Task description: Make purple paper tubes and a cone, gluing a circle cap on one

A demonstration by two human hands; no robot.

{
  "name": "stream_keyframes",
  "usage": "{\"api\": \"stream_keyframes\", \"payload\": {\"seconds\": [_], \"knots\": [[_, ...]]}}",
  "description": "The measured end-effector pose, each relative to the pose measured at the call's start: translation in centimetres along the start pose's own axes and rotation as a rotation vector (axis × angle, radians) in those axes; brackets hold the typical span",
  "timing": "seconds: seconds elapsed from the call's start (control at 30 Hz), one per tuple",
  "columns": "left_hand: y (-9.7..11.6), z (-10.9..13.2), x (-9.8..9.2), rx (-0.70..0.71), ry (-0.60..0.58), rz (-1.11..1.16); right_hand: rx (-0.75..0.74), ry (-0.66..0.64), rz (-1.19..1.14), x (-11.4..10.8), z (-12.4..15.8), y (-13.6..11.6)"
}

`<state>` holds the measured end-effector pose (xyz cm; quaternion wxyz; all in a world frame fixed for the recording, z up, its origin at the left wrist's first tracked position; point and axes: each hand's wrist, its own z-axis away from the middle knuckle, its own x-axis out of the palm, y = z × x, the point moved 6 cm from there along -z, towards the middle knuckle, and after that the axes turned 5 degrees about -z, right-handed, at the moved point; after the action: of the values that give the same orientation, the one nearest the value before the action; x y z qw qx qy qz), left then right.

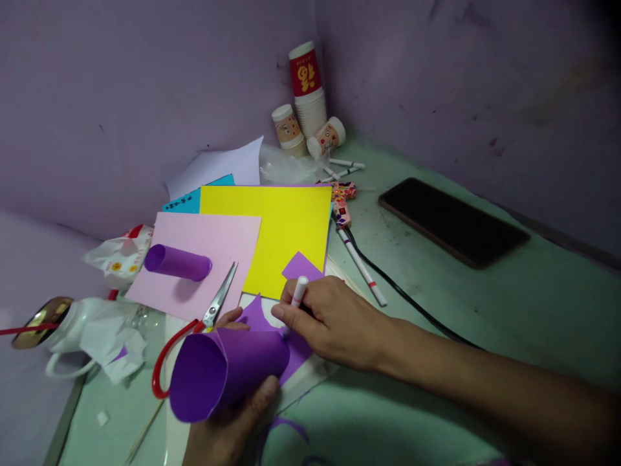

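Holding a pen [299,292] at the far end of a purple tube [252,359].
The right hand [334,317] pinches the pen; the left hand [237,417] is wrapped around the tube, which lies tilted over purple paper [301,353], open end facing near left. Rolling looks done for this tube and the small one [182,264] on the pink sheet [223,233]. The pen work seems unfinished: no complete line shows, and whether the tip touches I cannot tell. The yellow sheet [286,220] looks uncut; the scissors [209,317] lie just beside the left fingers.
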<state>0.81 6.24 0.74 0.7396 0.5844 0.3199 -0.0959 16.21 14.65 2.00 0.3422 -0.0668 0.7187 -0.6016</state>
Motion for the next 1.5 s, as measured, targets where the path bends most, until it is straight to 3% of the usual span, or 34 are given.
{"api": "stream_keyframes", "payload": {"seconds": [0.37, 0.6, 0.93, 1.17, 1.23, 1.37, 1.43, 1.5], "knots": [[-0.9, 0.1, 0.3, -0.014, -0.039, 0.095, -0.010, 0.004, 0.016, 0.2, 0.3, -0.3], [-0.3, 0.3, 0.3, -0.006, -0.042, 0.133, -0.069, 0.008, 0.011, 0.3, 0.6, -0.4], [-0.3, 0.2, 0.5, 0.004, -0.090, 0.237, -0.015, -0.045, -0.044, 1.3, 1.0, -0.5], [-0.7, 0.3, 0.9, -0.010, -0.188, 0.223, 0.014, -0.164, -0.295, 1.4, 0.9, -0.3], [-1.0, 0.2, 1.0, 0.007, -0.220, 0.186, 0.019, -0.092, -0.391, 0.0, 0.8, -0.3], [-1.1, -0.2, 0.8, 0.106, -0.187, 0.157, -0.156, 0.261, -0.392, -3.7, 1.5, -1.4], [-0.8, -0.2, 0.5, 0.175, -0.161, 0.154, -0.281, 0.301, -0.304, -3.8, 2.0, -2.8], [-0.6, -0.2, 0.5, 0.214, -0.171, 0.135, -0.374, 0.235, -0.200, -2.7, 2.2, -4.3]]}}
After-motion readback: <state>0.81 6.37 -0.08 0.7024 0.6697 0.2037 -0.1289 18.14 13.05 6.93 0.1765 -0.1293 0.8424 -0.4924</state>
